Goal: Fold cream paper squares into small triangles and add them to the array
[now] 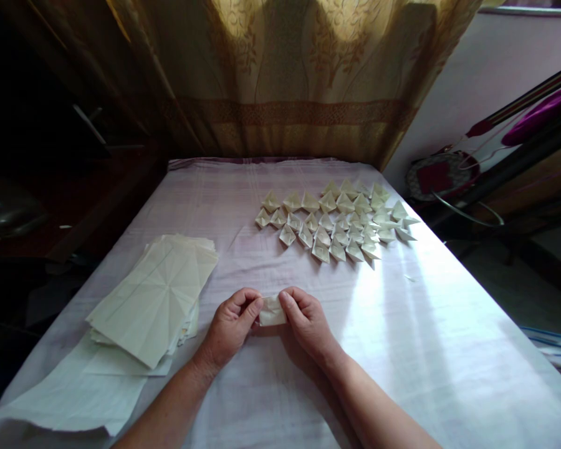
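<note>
A small folded piece of white paper [272, 310] is pinched between both of my hands just above the table. My left hand [231, 324] grips its left edge with thumb and fingers closed. My right hand [306, 321] pinches its right edge the same way. Left of my hands lies a stack of creased white paper sheets [154, 296]. Farther back, right of centre, several small folded paper boats [339, 221] lie in rows on the cloth.
The table is covered with a pale lilac cloth [439, 337]. A patterned golden curtain [290, 75] hangs behind it. Dark furniture [51, 187] stands at the left. Rods and a round woven object [437, 174] crowd the right side.
</note>
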